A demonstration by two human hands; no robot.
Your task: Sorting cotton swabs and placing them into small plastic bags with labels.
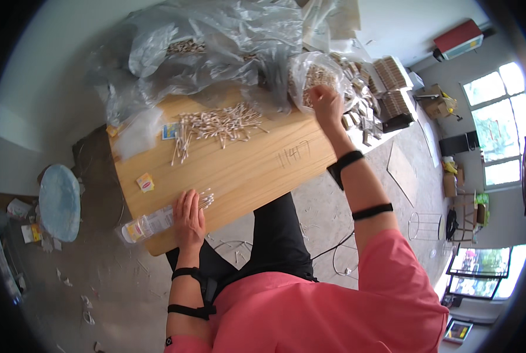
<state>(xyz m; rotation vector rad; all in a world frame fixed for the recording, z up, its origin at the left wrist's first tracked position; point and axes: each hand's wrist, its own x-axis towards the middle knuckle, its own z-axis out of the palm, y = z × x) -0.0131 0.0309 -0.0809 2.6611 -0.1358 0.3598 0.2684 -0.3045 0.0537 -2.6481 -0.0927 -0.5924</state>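
Note:
At the near left edge of the wooden table [257, 170], my left hand [189, 219] rests with fingers together over a clear plastic packet [157, 222] with a yellow-and-white label. A few cotton swabs [206, 199] poke out from beside its fingers, and the hand grips packet and swabs against the tabletop. At the far right, my right hand [328, 105] reaches to an open clear plastic bag [301, 73] full of swabs. Its fingers are curled together; whatever lies between them is hidden. A loose pile of cotton swabs [219, 125] spreads across the middle of the table.
Grey plastic sheeting [210, 35] covers more swabs along the back. Packed swab bundles [392, 73] and small packs [363, 112] crowd the right. Small cards [146, 182] lie at left. A pale blue round stool [60, 203] stands left of the table.

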